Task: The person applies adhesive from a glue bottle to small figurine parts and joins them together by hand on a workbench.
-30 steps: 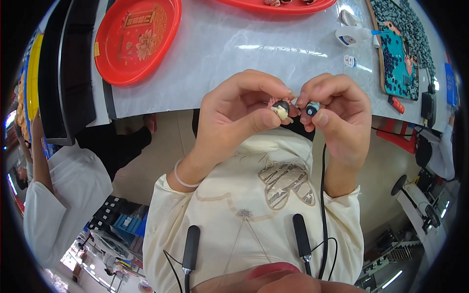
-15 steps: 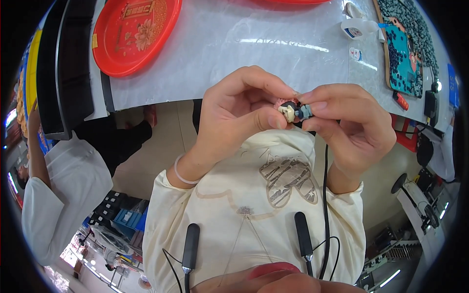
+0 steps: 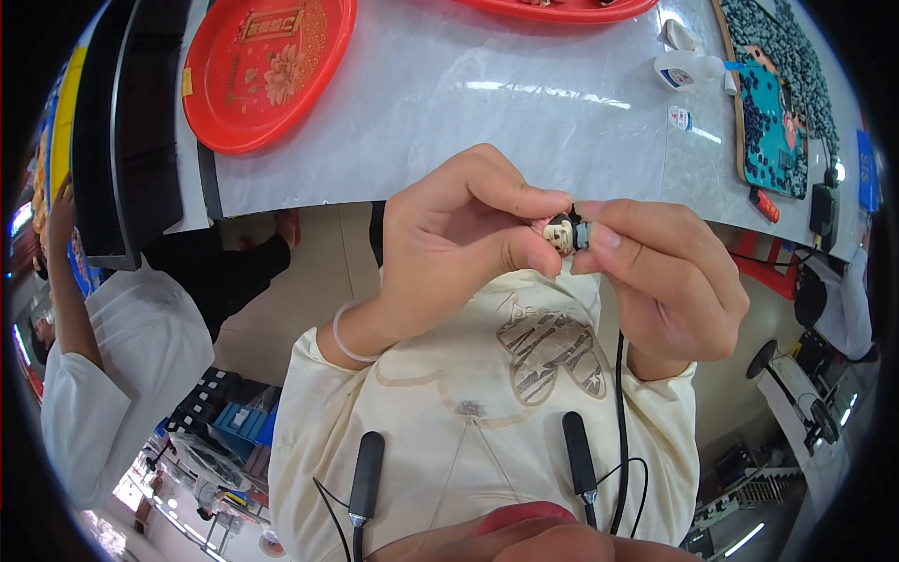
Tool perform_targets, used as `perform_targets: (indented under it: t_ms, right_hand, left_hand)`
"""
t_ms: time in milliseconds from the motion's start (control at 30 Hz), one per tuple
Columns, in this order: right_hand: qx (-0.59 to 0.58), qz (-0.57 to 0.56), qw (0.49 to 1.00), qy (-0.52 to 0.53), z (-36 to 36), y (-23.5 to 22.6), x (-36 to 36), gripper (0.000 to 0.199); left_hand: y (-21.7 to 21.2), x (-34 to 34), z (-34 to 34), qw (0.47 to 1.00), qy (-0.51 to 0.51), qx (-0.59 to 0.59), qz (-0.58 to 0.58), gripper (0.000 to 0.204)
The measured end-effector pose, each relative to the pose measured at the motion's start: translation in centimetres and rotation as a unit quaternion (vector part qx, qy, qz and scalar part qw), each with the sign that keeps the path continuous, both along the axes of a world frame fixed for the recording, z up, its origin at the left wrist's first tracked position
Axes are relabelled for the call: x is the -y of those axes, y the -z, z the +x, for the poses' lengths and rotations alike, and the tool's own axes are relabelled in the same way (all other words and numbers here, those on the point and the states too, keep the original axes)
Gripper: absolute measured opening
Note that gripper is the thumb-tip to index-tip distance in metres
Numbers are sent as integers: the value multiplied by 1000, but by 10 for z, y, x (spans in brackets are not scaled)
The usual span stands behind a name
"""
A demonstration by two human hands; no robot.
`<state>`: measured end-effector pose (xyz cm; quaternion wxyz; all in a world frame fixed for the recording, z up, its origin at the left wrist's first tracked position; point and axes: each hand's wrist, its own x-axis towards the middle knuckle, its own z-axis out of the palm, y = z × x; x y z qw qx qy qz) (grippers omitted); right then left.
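Both my hands meet just in front of my chest, below the table's near edge, around one small toy figurine (image 3: 559, 235). It has a pale painted face, dark hair, a bit of pink on top and a grey-blue body. My left hand (image 3: 459, 220) pinches the head end between thumb and fingertips. From the other side, my right hand (image 3: 670, 267) grips the grey-blue body with thumb and fingers. The figurine lies sideways, its face partly turned up. Fingertips hide much of it.
On the grey-white table (image 3: 421, 112) lies a red oval tray (image 3: 211, 103) at left. Another red tray (image 3: 599, 13) at the far edge holds small things. At right are a white spray bottle (image 3: 688, 70) and a teal tray (image 3: 749, 155) with dark pieces. Someone in a white sleeve (image 3: 140, 318) is at left.
The figurine has been turned so that its face shows more. My right fingers have shifted lower and cover more of the body. The far red tray shows more.
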<state>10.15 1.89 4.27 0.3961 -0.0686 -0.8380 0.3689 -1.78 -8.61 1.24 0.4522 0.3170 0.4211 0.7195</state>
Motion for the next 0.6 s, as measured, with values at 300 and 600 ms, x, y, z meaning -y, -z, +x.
perform_targets:
  t_ms: [300, 600]
  right_hand:
    - [-5, -36, 999, 18, 1, 11, -1, 17]
    - [11, 47, 999, 9, 0, 20, -7, 26]
  left_hand:
    - [3, -5, 0, 999, 16, 50, -12, 26]
    - [11, -10, -7, 998, 19, 52, 7, 46]
